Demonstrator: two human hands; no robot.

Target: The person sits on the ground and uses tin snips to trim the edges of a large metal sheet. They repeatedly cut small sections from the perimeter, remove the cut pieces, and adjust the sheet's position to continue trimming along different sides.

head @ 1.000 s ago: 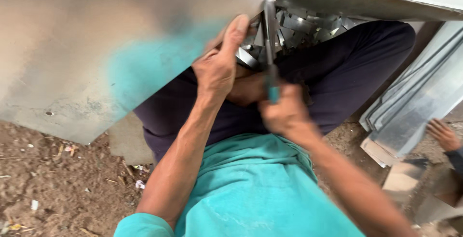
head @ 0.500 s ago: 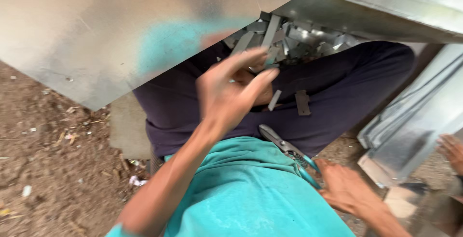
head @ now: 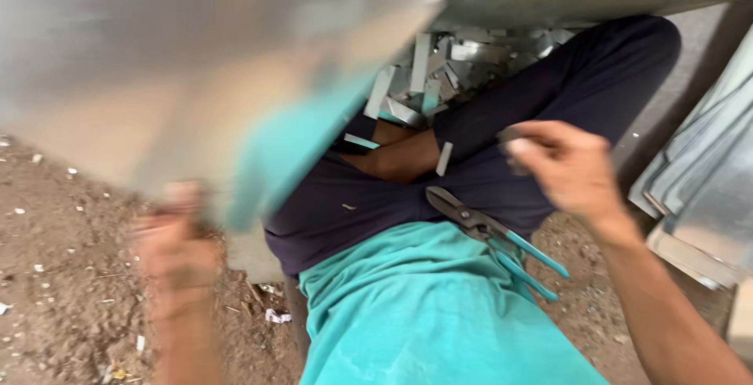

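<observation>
The left hand (head: 176,248) is down at the lower left, badly blurred, its fingers curled up around the bottom edge of a large metal sheet (head: 157,63); it grasps that edge, as far as the blur lets me see. The sheet is dull grey and fills the upper left of the view, tilted over the person's lap, and a teal smear of the shirt reflects in its lower corner.

The right hand (head: 569,165) hangs above the right thigh, fingers bent loosely inward. Something small and dark may sit at the fingertips, but I cannot tell whether it grips anything.

Between the two hands, a pair of tin snips (head: 494,236) lies on the lap, neither hand touching it. Its dark blades point up and left over the navy trousers (head: 565,71), and its teal handles (head: 533,263) trail down and right past the hem of the teal shirt (head: 423,314).

Further up, in the fold of the crossed legs, a heap of narrow metal strips (head: 447,67) lies jumbled; one short strip (head: 444,159) rests on the trousers just above the snips' tip.

To the right, folded metal sections (head: 698,173) are stacked. Bare dirt ground (head: 63,275) shows at lower left, scattered with small bits.
</observation>
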